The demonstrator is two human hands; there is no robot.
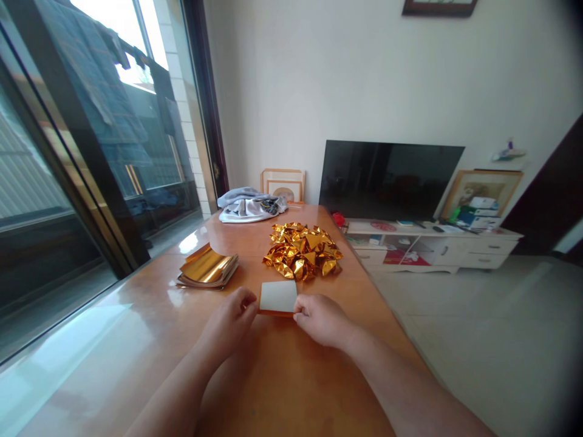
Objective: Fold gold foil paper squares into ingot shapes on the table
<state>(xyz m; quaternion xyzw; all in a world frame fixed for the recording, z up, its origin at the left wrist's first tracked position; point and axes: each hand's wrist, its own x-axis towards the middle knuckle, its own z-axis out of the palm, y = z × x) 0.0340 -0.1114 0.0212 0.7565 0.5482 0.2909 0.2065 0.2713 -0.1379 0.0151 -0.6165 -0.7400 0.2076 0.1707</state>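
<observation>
Between my two hands is a sheet of foil paper (279,296), its pale grey-white side facing up. My left hand (239,309) pinches it at the left edge with thumb and fingers closed. At the near right corner my right hand (319,317) grips it the same way. Just beyond the sheet lies a heap of folded gold foil pieces (303,250). A stack of gold foil sheets (209,267) rests to the left, its top sheets curling upward.
The glossy wooden table (291,376) carries a bundle of grey cloth (250,205) at its far end, near framed pictures (283,184). Beyond the right edge stand a television (389,179) and a low white cabinet (441,249). Glass doors (91,152) run along the left.
</observation>
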